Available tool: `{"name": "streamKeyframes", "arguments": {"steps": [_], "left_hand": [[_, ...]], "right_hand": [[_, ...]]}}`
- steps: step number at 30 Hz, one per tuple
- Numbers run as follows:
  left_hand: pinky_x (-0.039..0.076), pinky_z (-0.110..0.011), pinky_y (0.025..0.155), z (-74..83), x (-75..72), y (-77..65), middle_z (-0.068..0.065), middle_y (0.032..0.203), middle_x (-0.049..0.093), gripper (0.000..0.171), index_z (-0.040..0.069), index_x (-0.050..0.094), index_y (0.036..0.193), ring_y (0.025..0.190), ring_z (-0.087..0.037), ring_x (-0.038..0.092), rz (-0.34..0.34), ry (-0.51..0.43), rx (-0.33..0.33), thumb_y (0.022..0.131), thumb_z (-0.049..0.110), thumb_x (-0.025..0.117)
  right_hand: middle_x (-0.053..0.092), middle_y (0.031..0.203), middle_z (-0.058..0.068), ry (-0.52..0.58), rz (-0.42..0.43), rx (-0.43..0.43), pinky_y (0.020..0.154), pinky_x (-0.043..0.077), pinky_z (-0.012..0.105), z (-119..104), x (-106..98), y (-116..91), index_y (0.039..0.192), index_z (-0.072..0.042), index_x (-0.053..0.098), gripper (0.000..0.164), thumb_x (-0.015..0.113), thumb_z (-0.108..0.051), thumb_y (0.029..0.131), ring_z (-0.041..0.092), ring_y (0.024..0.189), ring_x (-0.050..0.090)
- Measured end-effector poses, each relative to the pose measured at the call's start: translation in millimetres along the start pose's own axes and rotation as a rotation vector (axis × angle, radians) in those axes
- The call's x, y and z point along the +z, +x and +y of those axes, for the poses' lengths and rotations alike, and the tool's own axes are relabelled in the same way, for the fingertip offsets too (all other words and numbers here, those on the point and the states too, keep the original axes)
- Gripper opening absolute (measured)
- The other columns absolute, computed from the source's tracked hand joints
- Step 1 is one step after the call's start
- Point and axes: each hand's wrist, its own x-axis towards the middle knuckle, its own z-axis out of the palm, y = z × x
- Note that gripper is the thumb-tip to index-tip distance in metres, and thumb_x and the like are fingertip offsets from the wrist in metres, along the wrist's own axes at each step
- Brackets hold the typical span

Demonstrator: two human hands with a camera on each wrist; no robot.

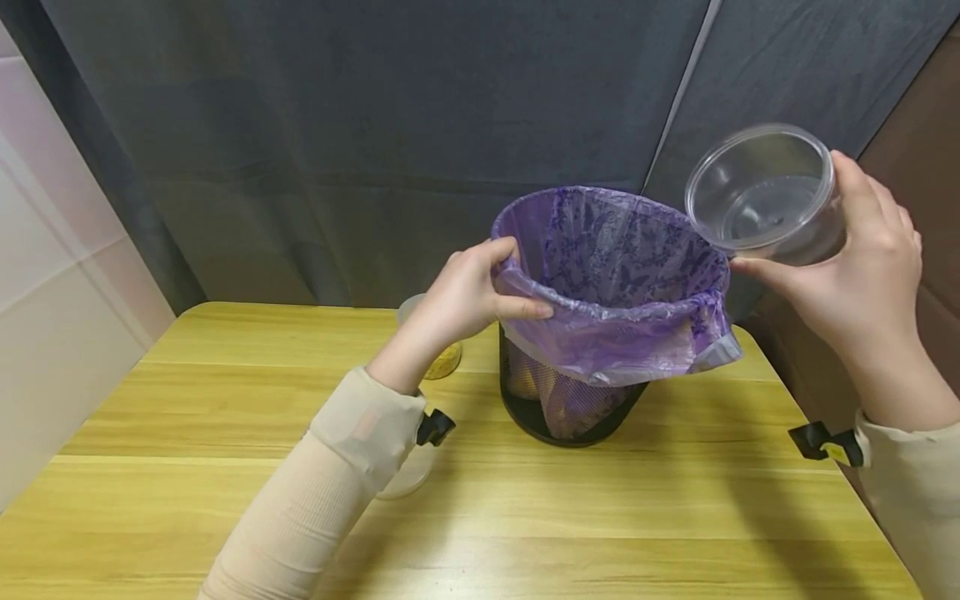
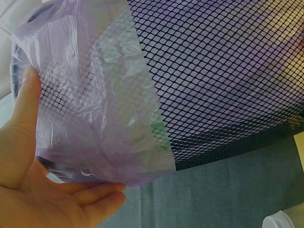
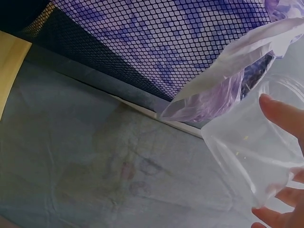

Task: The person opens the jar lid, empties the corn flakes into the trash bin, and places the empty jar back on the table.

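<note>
A black mesh wastebasket (image 1: 592, 429) stands on the table, lined with a purple translucent bag (image 1: 585, 342) folded over its rim. My left hand (image 1: 480, 287) grips the bag-covered rim at the left, thumb on the outside in the head view. At the basket's upper right, my right hand (image 1: 873, 250) holds a clear round plastic tub (image 1: 772, 204) by its side. The tub is tilted, its mouth facing the basket and camera. A few tiny yellow specks cling to the tub (image 3: 244, 154) in the right wrist view. Through the mesh, yellowish contents show low in the basket.
Behind my left wrist stands a clear container with yellow contents (image 1: 444, 362), partly hidden. A clear round lid-like piece (image 1: 408, 479) lies by my left forearm. The wooden table (image 1: 225, 417) ends at a grey curtain (image 1: 337, 167) at the back.
</note>
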Motion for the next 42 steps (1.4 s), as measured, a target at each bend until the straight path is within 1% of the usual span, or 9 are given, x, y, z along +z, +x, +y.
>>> {"name": "streamKeyframes", "arguments": {"steps": [4, 6, 11, 14, 20, 25, 32, 39, 42], "left_hand": [[0.034, -0.029, 0.059, 0.0, 0.3, -0.2, -0.002, 0.069, 0.041, 0.051, 0.012, 0.044, 0.077, 0.066, -0.014, 0.04, 0.003, 0.003, 0.003, 0.066, 0.033, 0.089], [0.034, -0.029, 0.059, 0.0, 0.4, -0.1, -0.001, 0.069, 0.041, 0.051, 0.012, 0.043, 0.077, 0.066, -0.014, 0.04, 0.003, 0.003, 0.003, 0.066, 0.033, 0.089], [0.034, -0.029, 0.059, -0.8, 0.8, 0.4, 0.0, 0.068, 0.04, 0.051, 0.012, 0.043, 0.077, 0.067, -0.016, 0.041, 0.002, -0.005, 0.002, 0.066, 0.033, 0.089], [0.034, -0.029, 0.059, -1.3, 1.0, 0.7, 0.0, 0.068, 0.039, 0.051, 0.012, 0.043, 0.077, 0.067, -0.017, 0.042, 0.002, -0.009, 0.004, 0.066, 0.033, 0.089], [0.034, -0.03, 0.059, -1.5, 0.8, 0.7, -0.002, 0.069, 0.041, 0.051, 0.012, 0.043, 0.077, 0.068, -0.019, 0.042, 0.002, -0.009, 0.005, 0.067, 0.033, 0.088], [0.034, -0.03, 0.059, -1.3, 0.7, 0.5, -0.002, 0.069, 0.041, 0.051, 0.012, 0.043, 0.077, 0.067, -0.017, 0.042, 0.001, -0.009, -0.002, 0.067, 0.033, 0.088], [0.034, -0.029, 0.059, -1.2, 0.8, 0.4, -0.002, 0.069, 0.04, 0.051, 0.012, 0.043, 0.077, 0.067, -0.016, 0.041, 0.0, -0.01, -0.01, 0.067, 0.032, 0.089], [0.034, -0.03, 0.059, -1.0, 1.0, 0.1, -0.007, 0.07, 0.044, 0.05, 0.012, 0.044, 0.077, 0.068, -0.017, 0.042, 0.003, -0.011, -0.005, 0.066, 0.032, 0.089], [0.034, -0.03, 0.059, 0.1, 0.7, -0.4, -0.005, 0.07, 0.042, 0.05, 0.012, 0.044, 0.077, 0.068, -0.018, 0.042, 0.002, -0.013, -0.005, 0.067, 0.032, 0.089]], "right_hand": [[0.052, 0.136, 0.005, 0.024, 0.004, 0.056, 0.104, 0.022, 0.049, 3.2, 1.3, -1.9, 0.143, -0.024, 0.046, 0.103, 0.092, -0.014, 0.051, 0.022, 0.128, 0.042], [0.055, 0.131, 0.003, 0.025, 0.015, 0.071, 0.103, 0.026, 0.044, 5.1, 2.1, -2.7, 0.142, -0.025, 0.047, 0.104, 0.093, -0.013, 0.05, 0.016, 0.12, 0.045], [0.054, 0.113, -0.013, 0.019, 0.057, 0.103, 0.088, 0.03, 0.027, 9.3, 4.4, -5.9, 0.139, -0.031, 0.051, 0.102, 0.095, -0.013, 0.049, -0.001, 0.097, 0.039], [0.052, 0.113, -0.018, 0.021, 0.062, 0.147, 0.084, 0.028, 0.021, 10.9, 5.3, -8.2, 0.138, -0.035, 0.05, 0.1, 0.094, -0.014, 0.051, -0.005, 0.096, 0.038], [0.056, 0.124, -0.011, 0.049, 0.045, 0.26, 0.081, 0.03, 0.017, 13.1, 6.5, -12.4, 0.137, -0.038, 0.048, 0.095, 0.094, -0.015, 0.056, -0.002, 0.095, 0.044], [0.057, 0.121, -0.014, 0.074, 0.04, 0.345, 0.08, 0.032, 0.017, 17.1, 6.8, -17.4, 0.135, -0.038, 0.05, 0.09, 0.092, -0.017, 0.059, -0.004, 0.087, 0.049], [0.055, 0.132, -0.005, 0.047, 0.012, 0.422, 0.074, 0.033, 0.015, 23.4, 8.2, -24.5, 0.14, -0.038, 0.046, 0.089, 0.09, -0.024, 0.064, -0.006, 0.094, 0.052], [0.05, 0.138, -0.002, -0.014, -0.059, 0.537, 0.075, 0.036, 0.017, 30.5, 7.7, -31.4, 0.146, -0.037, 0.036, 0.091, 0.086, -0.038, 0.069, 0.012, 0.109, 0.055], [0.05, 0.138, 0.003, -0.021, -0.082, 0.577, 0.074, 0.035, 0.016, 34.4, 8.1, -34.8, 0.147, -0.037, 0.034, 0.092, 0.085, -0.041, 0.069, 0.01, 0.107, 0.054]]}}
